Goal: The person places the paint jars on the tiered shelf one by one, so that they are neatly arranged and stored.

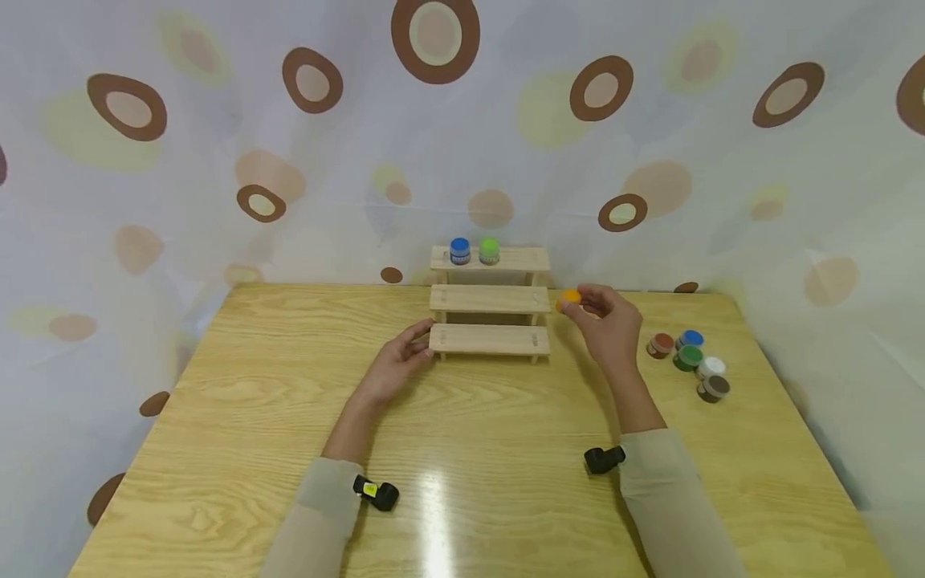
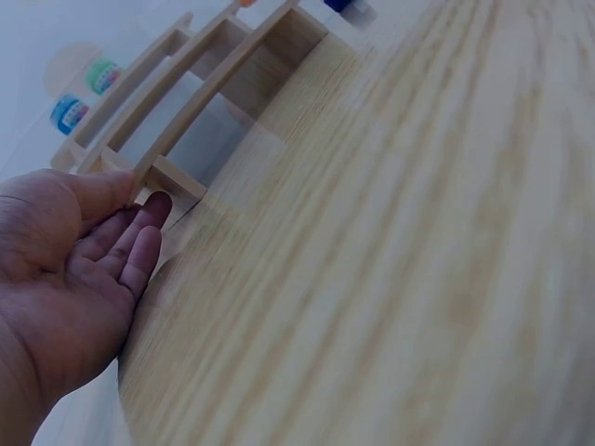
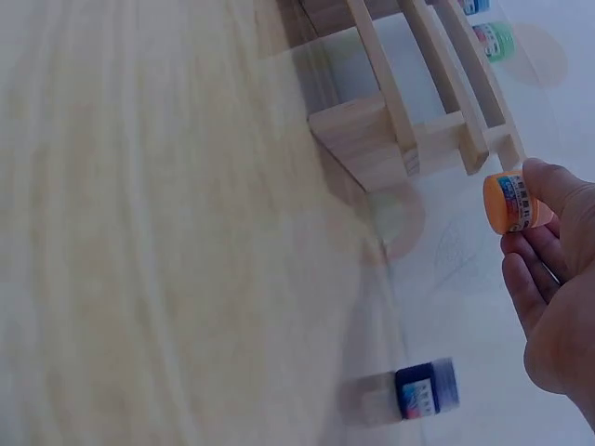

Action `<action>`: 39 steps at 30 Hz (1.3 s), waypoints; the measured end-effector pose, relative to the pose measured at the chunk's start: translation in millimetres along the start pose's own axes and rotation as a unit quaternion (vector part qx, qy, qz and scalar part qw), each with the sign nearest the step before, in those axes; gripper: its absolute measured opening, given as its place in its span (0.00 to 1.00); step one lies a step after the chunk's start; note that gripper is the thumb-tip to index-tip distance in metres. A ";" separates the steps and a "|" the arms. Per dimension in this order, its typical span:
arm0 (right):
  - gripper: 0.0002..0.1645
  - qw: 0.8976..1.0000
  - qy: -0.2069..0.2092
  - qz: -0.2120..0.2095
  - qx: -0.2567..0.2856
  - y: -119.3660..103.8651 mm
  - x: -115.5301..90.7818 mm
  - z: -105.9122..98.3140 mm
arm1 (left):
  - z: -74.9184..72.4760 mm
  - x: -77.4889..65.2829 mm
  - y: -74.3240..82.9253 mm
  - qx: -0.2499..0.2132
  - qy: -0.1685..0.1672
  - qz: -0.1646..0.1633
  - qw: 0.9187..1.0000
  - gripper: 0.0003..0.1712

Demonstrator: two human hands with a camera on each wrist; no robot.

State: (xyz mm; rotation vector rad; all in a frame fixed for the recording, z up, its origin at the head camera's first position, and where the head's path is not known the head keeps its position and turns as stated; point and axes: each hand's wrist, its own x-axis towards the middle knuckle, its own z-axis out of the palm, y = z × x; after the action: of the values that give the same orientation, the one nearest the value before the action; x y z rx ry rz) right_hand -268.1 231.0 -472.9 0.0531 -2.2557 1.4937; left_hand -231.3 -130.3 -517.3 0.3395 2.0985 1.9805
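Note:
My right hand [image 1: 610, 325] pinches a small paint jar with an orange lid [image 3: 507, 203] between thumb and fingers, in the air just right of the stepped wooden shelf [image 1: 490, 299]. The jar is tilted and a label shows on its side. At the shelf's left end, my left hand [image 1: 393, 365] holds the lowest step, thumb against the plank and fingers bent beside its leg [image 2: 177, 177]. On the top step stand a blue-lidded jar [image 1: 460, 250] and a light green-lidded jar [image 1: 489, 250], side by side toward the left.
Several more jars stand grouped at the table's right: red-brown [image 1: 661, 345], blue [image 1: 690, 340], dark green [image 1: 688, 358], white [image 1: 711, 368] and black [image 1: 714, 388]. A patterned cloth [image 1: 347, 160] hangs right behind the wooden table [image 1: 289, 361] and along its sides.

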 end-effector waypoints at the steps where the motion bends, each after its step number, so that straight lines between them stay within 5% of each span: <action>1: 0.24 1.000 0.004 -0.007 0.001 -1.9 2.1 1.5 | 0.0 0.1 -0.6 -0.001 -0.002 -0.001 1.000 0.35; 13: 0.23 0.999 0.004 -0.033 0.040 -29.3 29.1 21.4 | -3.4 1.1 -2.4 0.003 0.005 -0.004 1.000 0.34; 27: 0.21 0.998 0.006 -0.033 0.057 -64.9 32.1 32.0 | -4.2 0.1 0.3 0.008 0.005 -0.010 1.000 0.34; 39: 0.26 0.996 -0.003 -0.058 0.062 -48.9 55.0 61.6 | -3.9 2.4 -2.4 0.007 -0.001 0.007 1.000 0.35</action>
State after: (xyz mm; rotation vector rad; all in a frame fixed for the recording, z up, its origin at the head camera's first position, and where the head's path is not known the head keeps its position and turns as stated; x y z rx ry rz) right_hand -325.4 167.1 -430.1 0.2236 -2.1233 1.5713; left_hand -234.9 -133.4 -519.6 0.3579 2.1153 1.9733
